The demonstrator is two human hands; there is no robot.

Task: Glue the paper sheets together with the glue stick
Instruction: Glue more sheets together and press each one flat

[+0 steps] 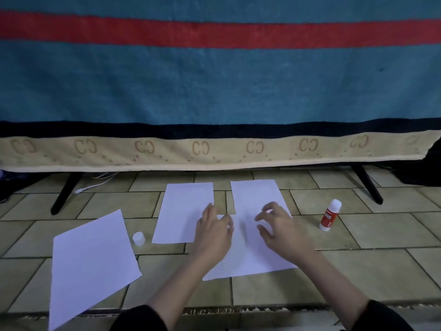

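Several white paper sheets lie on the tiled floor. A narrow sheet lies left of centre, and a second narrow sheet overlaps a larger sheet in front of me. My left hand rests flat on the left part of those overlapped sheets, fingers straight. My right hand hovers over or touches them with fingers loosely curled, holding nothing. A red and white glue stick stands upright to the right, apart from both hands. Its white cap sits on the floor to the left.
Another large white sheet lies tilted at the front left. A blue, red and beige blanket hangs over a low frame with black legs behind the papers. A white cable runs under it.
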